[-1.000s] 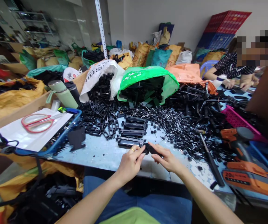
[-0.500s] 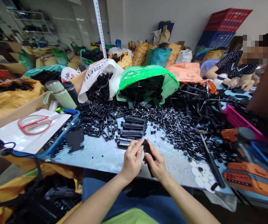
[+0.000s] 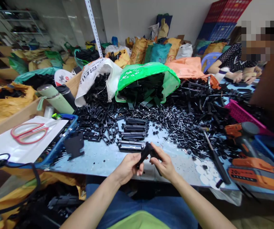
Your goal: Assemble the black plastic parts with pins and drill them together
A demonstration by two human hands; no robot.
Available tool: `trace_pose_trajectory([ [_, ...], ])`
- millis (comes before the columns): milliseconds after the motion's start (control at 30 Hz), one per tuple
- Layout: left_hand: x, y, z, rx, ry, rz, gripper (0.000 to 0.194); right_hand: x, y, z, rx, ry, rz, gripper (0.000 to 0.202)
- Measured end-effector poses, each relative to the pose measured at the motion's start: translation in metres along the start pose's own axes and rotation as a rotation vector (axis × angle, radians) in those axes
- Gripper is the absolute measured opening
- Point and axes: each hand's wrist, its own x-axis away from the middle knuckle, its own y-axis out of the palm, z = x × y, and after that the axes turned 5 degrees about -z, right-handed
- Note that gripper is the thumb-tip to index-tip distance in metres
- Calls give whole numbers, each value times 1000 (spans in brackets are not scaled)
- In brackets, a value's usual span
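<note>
Over the middle of the table's [image 3: 103, 157] near edge, the left hand [image 3: 128, 167] and right hand [image 3: 164, 163] each grasped one of two black bars [image 3: 144, 154], which met at the top in an upturned V. Just beyond lay a row of black pieces [image 3: 130, 145], backed by heaped pins [image 3: 179, 128]. Sacks, the green one [image 3: 148, 68] central, blocked the far edge. A hammer [image 3: 216, 162] and an orange power tool [image 3: 256, 171] crowded the near right corner; a blue tray [image 3: 73, 122] stood at the left edge, its contents largely covered by paper [image 3: 5, 152] and scissors [image 3: 29, 132]. Fingers hid much of the bars; whether these were joined could not be told. A brown shape [image 3: 270, 86] was cut off at right, blurred.
</note>
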Motion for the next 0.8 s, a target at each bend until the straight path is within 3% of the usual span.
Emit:
trace_pose_trajectory([
  [100,8,0,3,-22,-115,9,40,6,-10,-3,25,24,-80,62],
  [200,15,-5,9,-127,-213,50,42,11,-26,-10,127,-28,-238,63],
  [300,20,-8,12,-169,-204,31,40,13,-39,-16,207,-56,-299,61],
  [433,16,0,4,-87,-102,-17,39,10,-38,-24,188,-5,-225,60],
  [600,6,23,-11,16,107,35,40,5,-17,-31,11,47,44,60],
  [800,11,27,-2,-741,498,234,37,6,-8,-31,32,-89,-78,60],
])
